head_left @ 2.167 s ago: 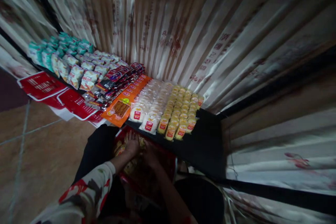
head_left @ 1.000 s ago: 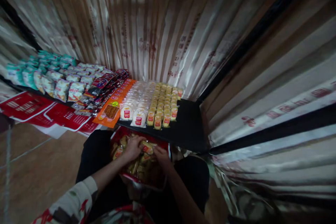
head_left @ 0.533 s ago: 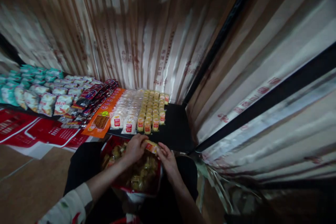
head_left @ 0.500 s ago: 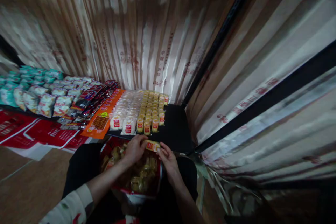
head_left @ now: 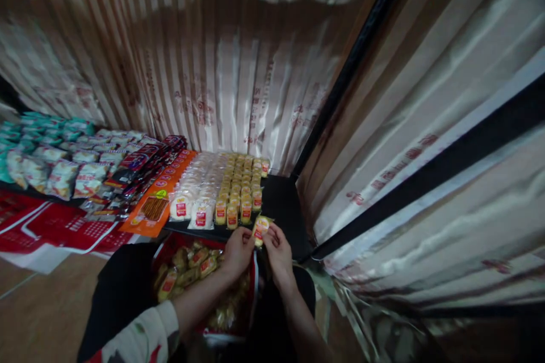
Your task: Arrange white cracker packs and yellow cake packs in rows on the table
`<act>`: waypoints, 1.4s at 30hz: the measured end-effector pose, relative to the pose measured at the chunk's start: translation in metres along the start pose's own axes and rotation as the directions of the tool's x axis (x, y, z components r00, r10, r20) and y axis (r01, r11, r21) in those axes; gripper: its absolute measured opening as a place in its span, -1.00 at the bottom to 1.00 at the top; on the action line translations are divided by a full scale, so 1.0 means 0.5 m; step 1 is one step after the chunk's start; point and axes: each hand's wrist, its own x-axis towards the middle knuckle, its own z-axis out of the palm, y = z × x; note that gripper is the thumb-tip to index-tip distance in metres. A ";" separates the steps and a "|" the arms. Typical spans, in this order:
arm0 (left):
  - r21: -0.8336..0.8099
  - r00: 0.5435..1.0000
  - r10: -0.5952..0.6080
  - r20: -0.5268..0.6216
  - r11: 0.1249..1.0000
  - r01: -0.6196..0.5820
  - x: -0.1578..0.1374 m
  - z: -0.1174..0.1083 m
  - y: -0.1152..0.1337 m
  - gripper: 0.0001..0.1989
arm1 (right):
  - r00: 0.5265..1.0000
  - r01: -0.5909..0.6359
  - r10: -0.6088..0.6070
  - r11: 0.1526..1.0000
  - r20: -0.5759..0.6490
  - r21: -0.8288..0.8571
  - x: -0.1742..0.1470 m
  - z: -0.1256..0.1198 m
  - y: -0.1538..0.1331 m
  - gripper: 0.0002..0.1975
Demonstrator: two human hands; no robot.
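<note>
A small yellow wrapped snack (head_left: 259, 229) with a red label stands upright between my two hands, just in front of the shelf. My right hand (head_left: 280, 250) pinches its right side with thumb and fingers. My left hand (head_left: 238, 248) is closed at its lower left edge. Below my left forearm, a red bag (head_left: 254, 289) on my lap is filled with similar yellow packets (head_left: 199, 257), partly hidden by the arm. On the black shelf ahead are rows of the same yellow snacks (head_left: 246, 208), with clear-wrapped white packets (head_left: 201, 214) on their left.
Further left lie an orange snack bag (head_left: 154, 207), dark purple packets (head_left: 142, 159), white bags (head_left: 90, 177) and teal packets (head_left: 46, 125). Pale printed curtains (head_left: 225, 79) hang behind and to the right. A black frame bar (head_left: 340, 85) rises at the shelf's corner (head_left: 283, 198).
The wrapped snack has turned from lying sideways to upright and moved slightly right and up, with both hands following. The view has shifted a little, showing more of the red bag.
</note>
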 end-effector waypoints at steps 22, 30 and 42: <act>0.215 0.989 0.121 0.082 0.967 -0.137 0.059 0.039 -0.001 -0.53 | 0.976 0.215 -0.209 0.882 0.063 -0.420 0.173 0.032 0.067 -0.52; 0.198 0.988 0.138 0.075 0.969 -0.151 0.071 0.038 -0.020 -0.52 | 0.967 0.251 -0.241 0.833 0.084 -0.493 0.154 0.042 0.064 -0.50; 0.191 0.987 0.152 0.054 0.969 -0.160 0.074 0.035 -0.031 -0.56 | 0.955 0.270 -0.288 0.750 0.069 -0.604 0.148 0.045 0.071 -0.58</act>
